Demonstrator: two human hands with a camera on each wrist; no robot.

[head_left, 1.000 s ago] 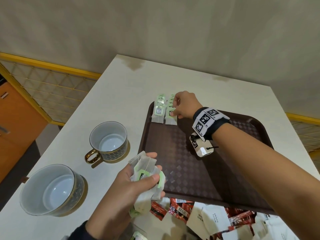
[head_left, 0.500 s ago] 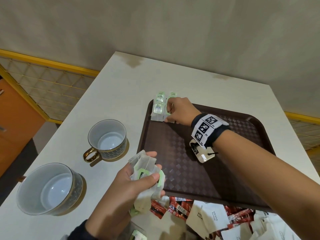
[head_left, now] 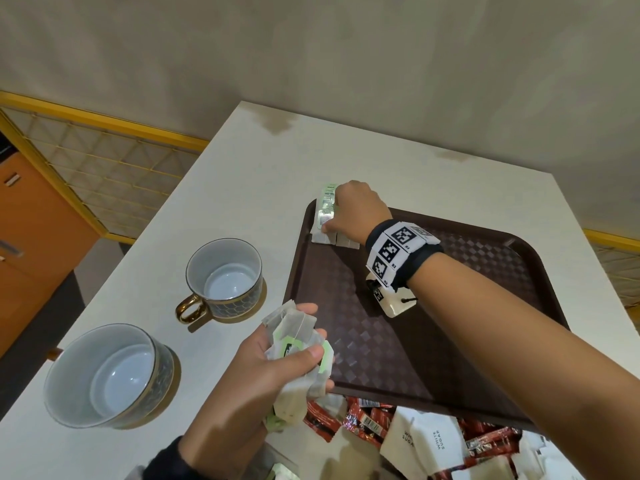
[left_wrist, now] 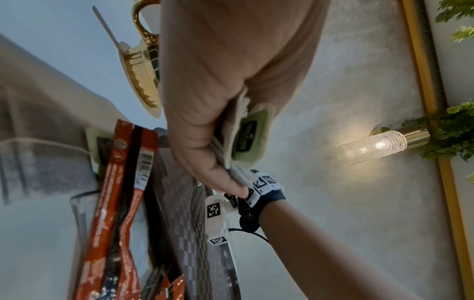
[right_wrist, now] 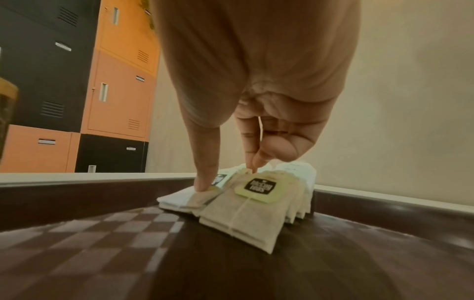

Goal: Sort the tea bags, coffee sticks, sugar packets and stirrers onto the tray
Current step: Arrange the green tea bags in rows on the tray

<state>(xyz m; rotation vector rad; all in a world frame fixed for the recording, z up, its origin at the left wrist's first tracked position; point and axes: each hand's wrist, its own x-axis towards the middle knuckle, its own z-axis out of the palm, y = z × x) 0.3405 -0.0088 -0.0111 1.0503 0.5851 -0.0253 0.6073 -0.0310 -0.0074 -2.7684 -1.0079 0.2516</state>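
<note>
Head view: a brown tray (head_left: 450,341) with a chequered floor lies on a white table (head_left: 221,188). The right hand (head_left: 356,211) reaches to the tray's far left corner, where 2 short rows of tea bags (head_left: 325,220) lie side by side, overlapping, partly up against the rim. In the right wrist view the thumb and 2 fingertips (right_wrist: 205,182) come down onto the tops of these bags (right_wrist: 246,205); the thumb presses the left row and the fingertips touch the upper edge of the front bag, the remaining fingers curled into the palm; whether any bag is actually pinched cannot be told. The left hand (head_left: 273,368), held above the table just beside the tray's near left corner, is closed around a loose bundle of tea bags (head_left: 294,337), thumb clamped across their green tags (left_wrist: 247,138). Red coffee sticks (head_left: 360,420) and white sugar packets (head_left: 426,441) lie heaped off the tray's near edge. 2 empty cups (head_left: 225,275) stand on the table left of the tray.
</note>
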